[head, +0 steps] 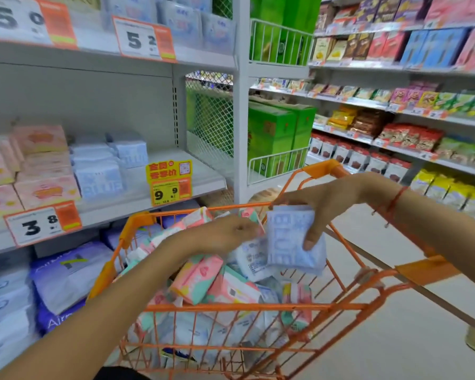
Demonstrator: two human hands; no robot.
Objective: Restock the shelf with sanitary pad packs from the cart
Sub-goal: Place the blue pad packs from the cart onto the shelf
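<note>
An orange wire cart point(231, 307) in front of me is full of several pink-green and pale blue pad packs point(195, 281). My right hand point(321, 204) grips a pale blue "BLUE" pack point(288, 242) above the cart's middle. My left hand point(220, 234) reaches into the cart, fingers curled on a white-blue pack point(251, 259) just left of it. The shelf point(159, 193) to the left holds matching blue packs point(99, 176) and pink boxes point(44, 187), with bare room at its right end.
Price tags point(43, 224) hang along the shelf edges, and a yellow tag point(169, 182) stands on the middle shelf. Purple and white packs point(63, 275) fill the lower shelf. Green boxes point(280, 135) and snack shelves point(395, 133) stand behind and to the right of the cart.
</note>
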